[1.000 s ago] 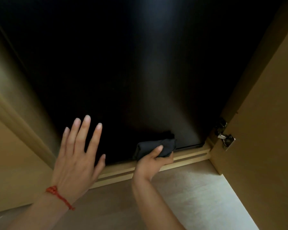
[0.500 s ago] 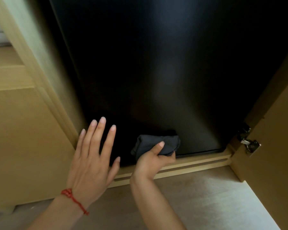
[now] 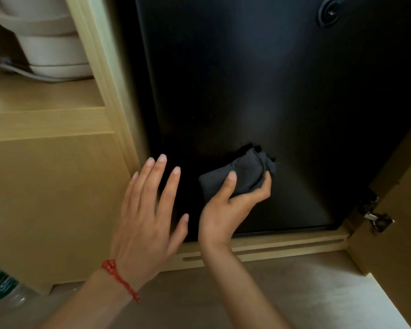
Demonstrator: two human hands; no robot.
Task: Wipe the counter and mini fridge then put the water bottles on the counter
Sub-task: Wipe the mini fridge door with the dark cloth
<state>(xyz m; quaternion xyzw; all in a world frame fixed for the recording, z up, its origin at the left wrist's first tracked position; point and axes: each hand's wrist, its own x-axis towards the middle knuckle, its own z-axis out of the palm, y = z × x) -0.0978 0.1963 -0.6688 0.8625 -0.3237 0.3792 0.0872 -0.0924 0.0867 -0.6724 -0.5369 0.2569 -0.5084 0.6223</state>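
At the bottom left edge, a water bottle (image 3: pixel 0 290) with a green label lies on the floor, only partly in view. Above it, a pale appliance (image 3: pixel 50 48) stands on a wooden shelf (image 3: pixel 45 100). The left hand (image 3: pixel 147 217), with a red bracelet (image 3: pixel 119 279) on its wrist, is flat with fingers (image 3: pixel 152 176) spread at the left edge of the black mini fridge (image 3: pixel 259 91). The right hand (image 3: pixel 228 207) pinches a folded dark cloth (image 3: pixel 244 174) between thumb and curled fingers (image 3: pixel 267 179), against the lower fridge door. A metal hinge (image 3: pixel 377 219) sits at far right.
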